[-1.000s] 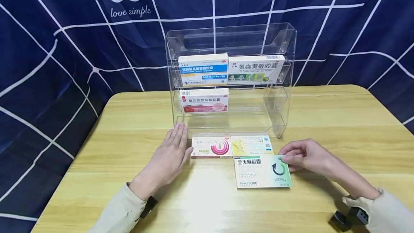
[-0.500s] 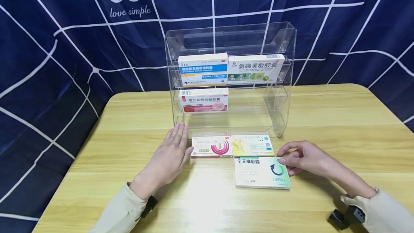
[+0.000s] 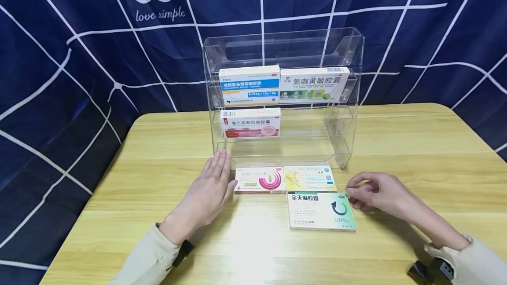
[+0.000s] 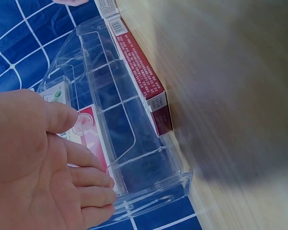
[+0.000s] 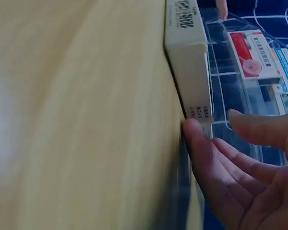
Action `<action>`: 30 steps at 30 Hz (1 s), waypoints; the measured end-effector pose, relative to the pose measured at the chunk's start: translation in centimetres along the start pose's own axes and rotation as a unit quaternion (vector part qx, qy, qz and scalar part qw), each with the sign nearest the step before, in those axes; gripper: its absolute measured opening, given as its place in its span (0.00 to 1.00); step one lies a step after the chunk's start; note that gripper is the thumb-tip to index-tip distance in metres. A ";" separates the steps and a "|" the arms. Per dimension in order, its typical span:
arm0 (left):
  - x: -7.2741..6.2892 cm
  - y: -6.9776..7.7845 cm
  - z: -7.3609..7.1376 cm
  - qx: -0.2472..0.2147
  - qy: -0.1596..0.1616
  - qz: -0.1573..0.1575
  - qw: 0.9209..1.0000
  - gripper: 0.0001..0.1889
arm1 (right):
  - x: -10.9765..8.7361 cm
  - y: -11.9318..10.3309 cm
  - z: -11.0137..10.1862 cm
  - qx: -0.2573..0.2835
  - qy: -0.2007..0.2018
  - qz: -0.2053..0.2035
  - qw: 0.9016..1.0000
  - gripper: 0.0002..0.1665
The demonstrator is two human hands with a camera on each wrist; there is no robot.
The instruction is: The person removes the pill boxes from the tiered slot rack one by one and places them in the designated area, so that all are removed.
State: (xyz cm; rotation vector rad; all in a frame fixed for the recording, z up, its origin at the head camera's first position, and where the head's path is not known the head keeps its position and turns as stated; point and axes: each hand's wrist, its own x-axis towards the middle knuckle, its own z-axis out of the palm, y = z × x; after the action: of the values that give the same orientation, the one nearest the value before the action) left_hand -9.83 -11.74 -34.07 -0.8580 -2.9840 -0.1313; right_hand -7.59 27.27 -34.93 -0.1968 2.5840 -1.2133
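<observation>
A white-and-green medicine box (image 3: 321, 211) lies flat on the table, in front of the other loose boxes. My right hand (image 3: 380, 195) is at its upper right corner. In the right wrist view thumb and forefinger stand apart, with the forefinger's tip (image 5: 192, 127) right at the end of a white box (image 5: 188, 76). My left hand (image 3: 206, 197) has its fingers straight and its fingertips at the lower left front corner of the clear display rack (image 3: 285, 148). Between the hands, a pink-and-white medicine box (image 3: 259, 180) and a yellow-and-white one (image 3: 310, 178) lie side by side before the rack.
Two medicine boxes, one blue and white (image 3: 249, 86) and one green and white (image 3: 313, 85), stand in an upper tier of the rack. Below, a red-and-white box (image 3: 251, 124) occupies the left side of a tier. A dark blue checked curtain (image 3: 158, 56) hangs behind the wooden table (image 3: 416, 144).
My right hand has let go of the front medicine box's corner and shifted slightly right. That box has settled flat on the table. My left hand has stayed in place.
</observation>
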 end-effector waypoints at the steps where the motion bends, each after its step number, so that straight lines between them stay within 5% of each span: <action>1: 0.0 0.0 0.0 -0.001 -0.002 -0.001 1.000 0.33 | -0.3 -0.2 0.2 -0.034 0.022 -0.036 0.999 0.12; 3: -0.1 0.0 0.0 0.000 -0.003 -0.001 1.000 0.33 | -0.8 -0.7 0.8 -0.119 0.069 -0.139 0.981 0.12; 6: 0.0 0.0 -0.1 0.000 -0.004 -0.001 1.000 0.33 | -1.3 -1.7 2.1 -0.234 0.120 -0.290 0.920 0.17; 9: 0.0 0.0 -0.1 0.001 -0.003 0.000 1.000 0.33 | -1.7 -2.5 3.4 -0.301 0.117 -0.374 0.870 0.19; 11: 0.0 0.0 -0.2 0.000 -0.002 0.000 1.000 0.33 | -1.8 -2.9 4.1 -0.318 0.103 -0.395 0.856 0.22; 16: 0.0 0.1 -0.2 -0.001 0.000 0.001 1.000 0.33 | -2.1 -3.4 5.3 -0.329 0.089 -0.415 0.844 0.35; 30: 0.0 0.0 -0.2 -0.004 -0.005 -0.003 1.000 0.33 | -1.7 -3.2 5.4 -0.343 0.065 -0.399 0.848 0.29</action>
State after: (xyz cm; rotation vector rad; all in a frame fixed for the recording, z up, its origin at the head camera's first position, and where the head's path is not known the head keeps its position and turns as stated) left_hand -9.79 -11.76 -33.92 -0.8515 -2.9972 -0.1410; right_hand -4.26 21.67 -35.39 -1.4946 3.0345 -0.3773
